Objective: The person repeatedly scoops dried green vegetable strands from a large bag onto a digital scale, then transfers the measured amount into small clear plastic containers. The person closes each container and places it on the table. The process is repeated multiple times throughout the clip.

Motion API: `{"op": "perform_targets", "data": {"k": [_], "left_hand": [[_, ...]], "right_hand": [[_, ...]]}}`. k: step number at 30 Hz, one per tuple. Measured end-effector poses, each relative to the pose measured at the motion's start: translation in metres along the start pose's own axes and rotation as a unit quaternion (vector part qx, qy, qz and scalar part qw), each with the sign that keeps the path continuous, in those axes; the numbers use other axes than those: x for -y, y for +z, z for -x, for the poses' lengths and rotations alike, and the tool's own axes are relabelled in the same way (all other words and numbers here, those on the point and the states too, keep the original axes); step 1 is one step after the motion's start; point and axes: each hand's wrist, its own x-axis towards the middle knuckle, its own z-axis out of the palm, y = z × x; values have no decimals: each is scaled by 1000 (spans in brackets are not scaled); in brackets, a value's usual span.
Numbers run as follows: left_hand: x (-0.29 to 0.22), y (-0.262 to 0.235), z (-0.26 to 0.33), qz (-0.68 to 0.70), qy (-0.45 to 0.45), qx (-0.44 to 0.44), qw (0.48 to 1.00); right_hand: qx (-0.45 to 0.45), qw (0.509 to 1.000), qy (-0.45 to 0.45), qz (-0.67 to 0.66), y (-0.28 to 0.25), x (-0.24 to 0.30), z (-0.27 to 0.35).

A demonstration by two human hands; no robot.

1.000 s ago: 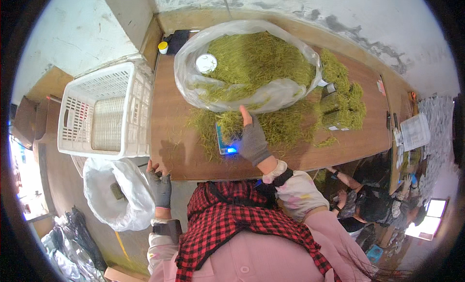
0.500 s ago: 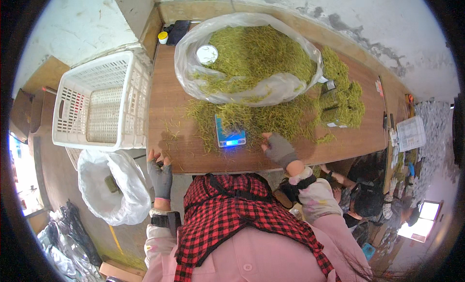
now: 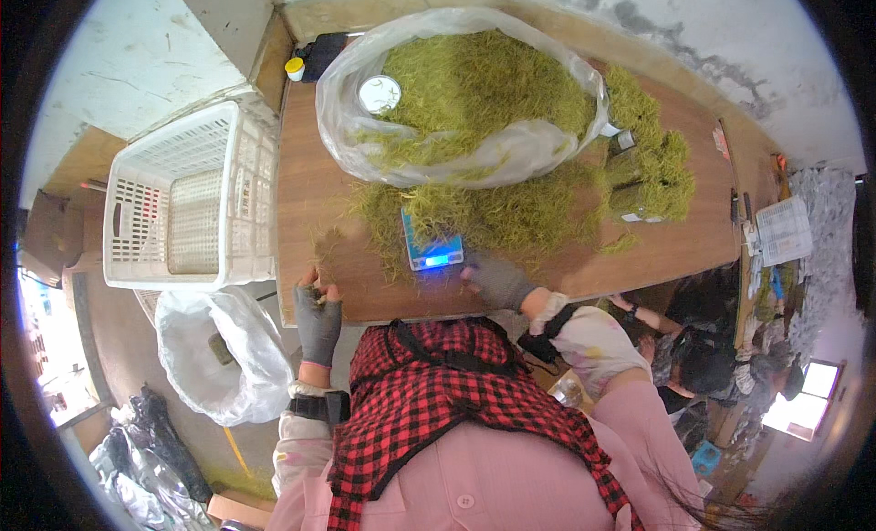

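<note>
A small blue scale point(image 3: 429, 244) with a lit display lies on the brown table, and thin yellow-green strands like dried herb or tea cover its far part. My right hand point(image 3: 500, 283), in a grey fingerless glove, is palm down by the scale's near right corner, its fingers loosely extended; whether they touch it, I cannot tell. At the table's near left edge, my gloved left hand point(image 3: 318, 319) has thumb and fingers apart, holding nothing. Behind the scale sits a large clear plastic bag point(image 3: 330, 120) full of the strands point(image 3: 493, 84), with a round white-topped container point(image 3: 380, 94) inside.
Several strand-covered containers point(image 3: 648, 171) stand right of the bag. On the left are a white plastic crate point(image 3: 224, 203) and a white-lined bin point(image 3: 182, 348) holding a small greenish block point(image 3: 221, 349). A yellow-lidded jar point(image 3: 294, 68) stands far left. Other people point(image 3: 703, 362) work at lower right.
My right hand has moved left and slightly nearer, closer to the scale. My left hand has shifted slightly right. The whole view has tilted a little.
</note>
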Motion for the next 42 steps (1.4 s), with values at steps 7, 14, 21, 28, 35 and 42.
{"op": "perform_targets", "data": {"k": [7, 14, 21, 28, 35, 42], "left_hand": [[-50, 46, -31, -288, 82, 191, 935], [-98, 65, -55, -157, 165, 231, 946], [-120, 95, -55, -111, 297, 187, 930], [-122, 96, -54, -114, 286, 194, 931], [-119, 96, -50, -74, 282, 192, 937], [-128, 102, -47, -99, 313, 152, 932]], "right_hand": [[-201, 979, 27, 25, -45, -31, 7], [-185, 970, 23, -156, -83, -8, -19], [-280, 944, -118, -130, -115, 32, -22], [-427, 875, -120, -194, -108, 51, -29], [-419, 836, -35, -353, -106, 49, -8], [-455, 858, -87, -222, -97, 60, -17]]}}
